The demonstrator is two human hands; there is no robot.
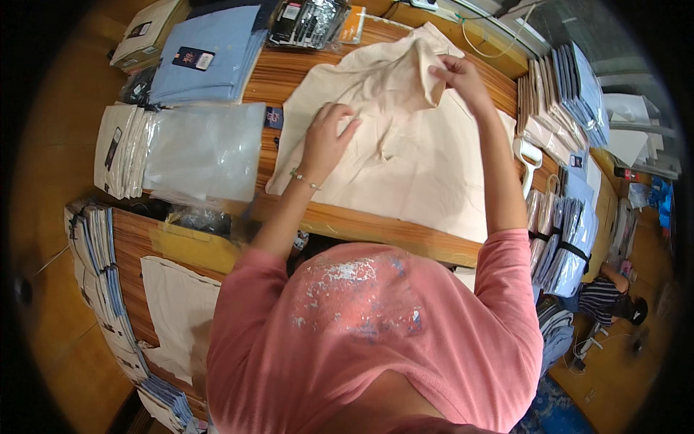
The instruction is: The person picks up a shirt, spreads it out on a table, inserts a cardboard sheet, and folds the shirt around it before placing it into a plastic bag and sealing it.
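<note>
Cream cloth: a shirt (405, 145) lies spread on the wooden table (361, 228), under both hands.
Left hand: the left hand (325, 137) rests flat on the shirt, fingers spread and slightly curled, gripping nothing; a thin bracelet (303, 179) circles the wrist.
Right hand: the right hand (455, 76) pinches a raised fold of the shirt near its far edge, fingers closed on the cloth.
Left of left hand: a clear plastic bag (206, 148) lies just beside the shirt, with a stack of white packed shirts (119, 148) beyond it.
Beyond left hand: folded blue shirts (210, 54) with a dark tag.
Right of right arm: a white tool (529, 160) at the shirt's edge, then rows of packed shirts (564, 94) standing on edge.
Near side: the person's pink sleeves (506, 289) and another cream cloth (177, 318) low on the left.
</note>
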